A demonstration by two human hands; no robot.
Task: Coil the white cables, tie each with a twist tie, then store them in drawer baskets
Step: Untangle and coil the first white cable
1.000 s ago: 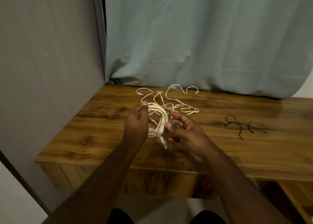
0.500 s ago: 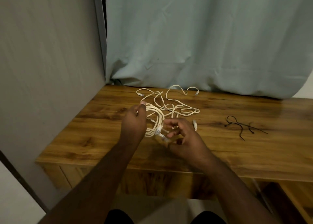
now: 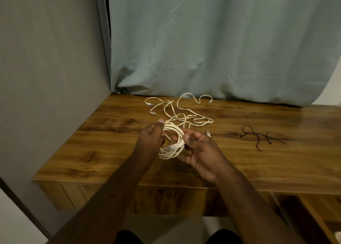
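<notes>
A coiled white cable point(image 3: 172, 144) hangs between my two hands above the wooden table point(image 3: 239, 162). My left hand point(image 3: 150, 142) grips the coil's left side, thumb up on its top. My right hand point(image 3: 200, 151) pinches the coil's right side, where a plug end lies against the loops. Behind the coil, loose white cables point(image 3: 184, 112) lie tangled on the table near the curtain. Black twist ties point(image 3: 258, 136) lie in a small heap to the right.
A grey panel point(image 3: 51, 77) walls off the table's left side. A pale blue curtain point(image 3: 212, 41) hangs along the back edge. Part of an open wooden drawer unit point(image 3: 317, 216) shows at the lower right, below the table.
The loose plug end that dangled below the coil now lies tucked against the loops. My right hand has moved in and closed on the coil's right side.
</notes>
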